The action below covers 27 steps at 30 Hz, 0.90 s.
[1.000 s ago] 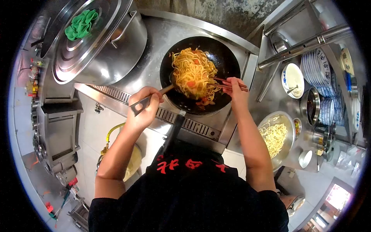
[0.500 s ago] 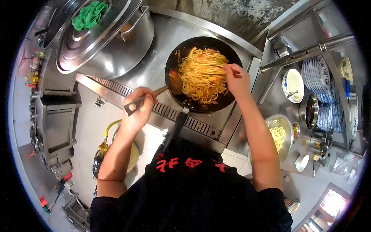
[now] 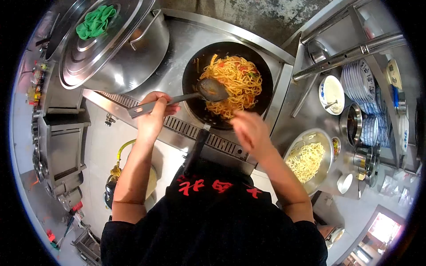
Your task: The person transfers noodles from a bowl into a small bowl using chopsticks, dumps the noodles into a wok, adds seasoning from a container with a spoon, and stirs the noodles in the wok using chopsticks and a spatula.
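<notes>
A black wok (image 3: pixel 190 66) sits on the stove with sauced noodles (image 3: pixel 239 80) in it, mixed with red and green bits. My left hand (image 3: pixel 153 116) is closed round the flat grey handle of a ladle (image 3: pixel 214 90); the ladle's dark bowl rests over the left part of the noodles. Over the wok's near right rim is my right hand (image 3: pixel 252 133), smeared by motion, its fingers drawn together. It seems to hold thin chopsticks, which are hardly visible in the blur. The wok's black handle (image 3: pixel 197 150) points toward my body, with neither hand on it.
A large lidded steel pot (image 3: pixel 128 66) with a green cloth (image 3: pixel 96 22) on top stands left of the wok. To the right are a steel bowl (image 3: pixel 326 170) of pale noodles, a white bowl (image 3: pixel 326 86) with a spoon and stacked plates (image 3: pixel 358 82). A metal rail (image 3: pixel 346 62) crosses there.
My right hand has come down from the wok's right side to its near rim. The ladle's bowl has swung up onto the noodles, and its handle has turned in my left hand.
</notes>
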Motion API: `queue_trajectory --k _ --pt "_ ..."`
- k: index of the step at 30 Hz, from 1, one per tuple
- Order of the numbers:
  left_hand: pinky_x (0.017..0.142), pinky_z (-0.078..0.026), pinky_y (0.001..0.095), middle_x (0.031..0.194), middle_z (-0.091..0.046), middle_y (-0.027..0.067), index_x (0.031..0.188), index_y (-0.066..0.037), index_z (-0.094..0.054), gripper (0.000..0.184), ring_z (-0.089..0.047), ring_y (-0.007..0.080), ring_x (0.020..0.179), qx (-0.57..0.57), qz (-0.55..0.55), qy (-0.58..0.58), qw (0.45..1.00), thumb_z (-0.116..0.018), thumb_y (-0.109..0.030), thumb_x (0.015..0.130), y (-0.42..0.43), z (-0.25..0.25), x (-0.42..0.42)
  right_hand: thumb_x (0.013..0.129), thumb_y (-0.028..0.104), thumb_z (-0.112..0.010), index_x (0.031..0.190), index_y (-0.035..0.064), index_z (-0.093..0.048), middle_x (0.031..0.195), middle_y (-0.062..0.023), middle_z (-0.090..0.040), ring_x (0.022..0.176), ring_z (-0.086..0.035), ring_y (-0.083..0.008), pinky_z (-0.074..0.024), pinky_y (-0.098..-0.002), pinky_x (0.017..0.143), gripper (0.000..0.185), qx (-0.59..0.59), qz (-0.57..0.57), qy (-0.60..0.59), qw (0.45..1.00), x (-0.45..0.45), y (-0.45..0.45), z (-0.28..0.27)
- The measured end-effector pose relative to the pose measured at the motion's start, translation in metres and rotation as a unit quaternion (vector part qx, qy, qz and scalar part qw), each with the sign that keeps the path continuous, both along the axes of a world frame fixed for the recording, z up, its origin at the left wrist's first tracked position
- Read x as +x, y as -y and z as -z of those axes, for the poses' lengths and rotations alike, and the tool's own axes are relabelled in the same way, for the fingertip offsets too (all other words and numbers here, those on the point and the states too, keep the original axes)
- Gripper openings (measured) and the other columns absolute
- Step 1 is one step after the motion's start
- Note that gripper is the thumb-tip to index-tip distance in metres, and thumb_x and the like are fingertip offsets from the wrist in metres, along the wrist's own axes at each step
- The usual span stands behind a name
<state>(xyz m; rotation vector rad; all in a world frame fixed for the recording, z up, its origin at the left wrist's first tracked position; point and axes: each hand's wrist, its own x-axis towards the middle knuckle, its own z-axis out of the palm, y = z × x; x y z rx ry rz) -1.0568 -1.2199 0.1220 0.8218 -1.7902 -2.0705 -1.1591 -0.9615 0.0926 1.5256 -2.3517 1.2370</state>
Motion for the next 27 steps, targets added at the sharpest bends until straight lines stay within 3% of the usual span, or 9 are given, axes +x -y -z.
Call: queue_trajectory --k 1,5,12,14,17,20,21,24,27 --pt "0.066 -0.054 0.0296 0.082 -0.062 0.0162 0.092 0.005 -0.051 0.019 -0.066 0.0225 0.071 -0.007 0.003 -0.002 1.000 -0.041 -0.011 0.091 0.000 0.001 0.001 0.082 0.008 -0.060 0.099 0.0066 -0.058 0.106 -0.0166 -0.058 0.089 -0.059 -0.0348 -0.0488 -0.0412 0.078 0.017 0.000 -0.049 0.021 0.999 0.010 -0.003 0.001" --pt "0.067 -0.054 0.0306 0.083 -0.062 0.0175 0.091 0.004 -0.051 0.018 -0.066 0.0241 0.073 0.028 -0.016 0.006 0.999 -0.041 -0.011 0.090 0.000 0.000 0.002 0.076 0.006 -0.064 0.099 0.0054 -0.058 0.107 -0.0165 -0.057 0.092 -0.059 -0.0350 -0.0487 -0.0416 0.079 0.023 0.022 0.021 -0.027 0.999 0.000 -0.013 0.035" --pt "0.068 -0.055 0.0323 0.083 -0.062 0.0191 0.090 0.004 -0.051 0.018 -0.066 0.0249 0.073 0.033 -0.018 0.006 0.999 -0.041 -0.011 0.090 0.002 0.000 0.008 0.073 -0.001 -0.064 0.099 0.0068 -0.060 0.107 -0.0148 -0.059 0.087 -0.060 -0.0337 -0.0503 -0.0383 0.071 0.028 -0.031 -0.048 -0.020 0.998 0.005 0.002 0.019" --pt "0.068 -0.055 0.0321 0.083 -0.062 0.0191 0.089 0.005 -0.051 0.017 -0.066 0.0247 0.073 0.019 -0.012 0.015 1.000 -0.041 -0.009 0.090 0.001 -0.006 0.011 0.078 0.000 -0.061 0.100 0.0079 -0.062 0.101 -0.0158 -0.063 0.086 -0.062 -0.0311 -0.0501 -0.0354 0.073 0.024 -0.042 0.059 -0.030 0.997 -0.019 -0.018 0.038" --pt "0.068 -0.055 0.0303 0.082 -0.062 0.0176 0.088 0.005 -0.052 0.016 -0.066 0.0231 0.073 -0.015 0.018 0.024 0.999 -0.041 -0.007 0.090 0.002 -0.003 0.013 0.082 0.000 -0.060 0.096 0.0065 -0.065 0.089 -0.0096 -0.065 0.069 -0.060 -0.0156 -0.0462 -0.0273 0.062 0.016 -0.121 0.200 0.070 0.970 -0.048 -0.040 0.016" --pt "0.068 -0.055 0.0291 0.081 -0.062 0.0156 0.088 0.006 -0.052 0.017 -0.066 0.0216 0.071 -0.046 0.042 0.008 0.998 -0.042 -0.008 0.091 0.002 0.016 0.002 0.086 0.006 -0.060 0.095 0.0059 -0.067 0.088 -0.0053 -0.065 0.067 -0.056 -0.0092 -0.0429 -0.0221 0.059 0.011 -0.079 0.289 0.126 0.946 -0.077 -0.049 0.027" --pt "0.067 -0.055 0.0281 0.079 -0.062 0.0139 0.087 0.005 -0.053 0.016 -0.066 0.0201 0.071 -0.047 0.035 0.009 0.998 -0.043 -0.007 0.091 -0.001 0.018 -0.004 0.089 0.010 -0.058 0.096 0.0052 -0.067 0.084 -0.0022 -0.064 0.066 -0.054 -0.0088 -0.0416 -0.0209 0.059 0.012 -0.096 0.282 0.279 0.913 -0.077 -0.043 0.044" --pt "0.066 -0.054 0.0278 0.080 -0.061 0.0131 0.087 0.005 -0.054 0.016 -0.066 0.0198 0.072 -0.027 0.028 0.014 0.999 -0.044 -0.007 0.091 -0.011 0.025 -0.017 0.090 0.016 -0.058 0.093 0.0059 -0.068 0.081 -0.0010 -0.064 0.065 -0.053 -0.0073 -0.0409 -0.0207 0.058 0.015 -0.069 0.263 0.330 0.904 -0.053 -0.017 0.048" --pt "0.066 -0.054 0.0283 0.081 -0.061 0.0130 0.088 0.005 -0.054 0.016 -0.066 0.0201 0.072 -0.048 0.035 0.006 0.998 -0.045 -0.007 0.091 -0.011 0.028 -0.022 0.088 0.012 -0.057 0.093 0.0069 -0.065 0.084 -0.0063 -0.065 0.066 -0.058 -0.0162 -0.0448 -0.0283 0.060 0.011 -0.065 0.172 0.190 0.964 -0.020 -0.003 0.036"
